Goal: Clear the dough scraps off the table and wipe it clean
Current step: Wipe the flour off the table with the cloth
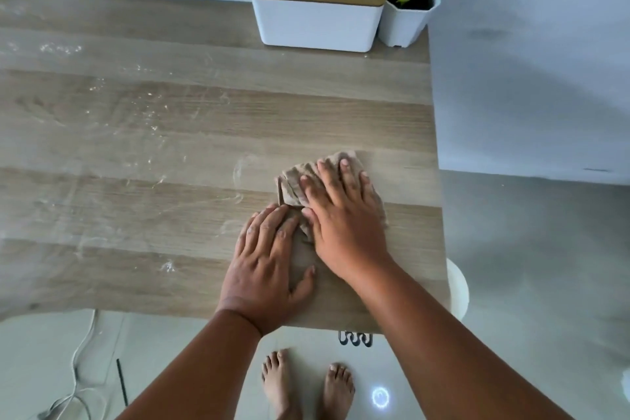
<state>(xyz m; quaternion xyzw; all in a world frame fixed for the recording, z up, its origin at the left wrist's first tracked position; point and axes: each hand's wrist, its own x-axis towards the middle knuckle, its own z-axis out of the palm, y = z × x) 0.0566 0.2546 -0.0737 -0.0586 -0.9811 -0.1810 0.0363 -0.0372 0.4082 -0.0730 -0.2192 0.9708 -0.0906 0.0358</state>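
A beige cloth (300,181) lies bunched on the wooden table (170,147) near its right edge. My right hand (344,215) presses flat on top of the cloth, fingers spread. My left hand (266,256) lies flat just beside it, fingertips on the cloth's near edge. White flour smears and small dough flecks (150,112) streak the table's left and middle parts. A small white fleck (167,266) sits near the front edge.
A white tissue box with a wooden lid (317,0) and a potted green plant (409,7) stand at the table's back right. A white round object (458,286) shows below the right edge. A cable (81,351) lies on the floor by my bare feet.
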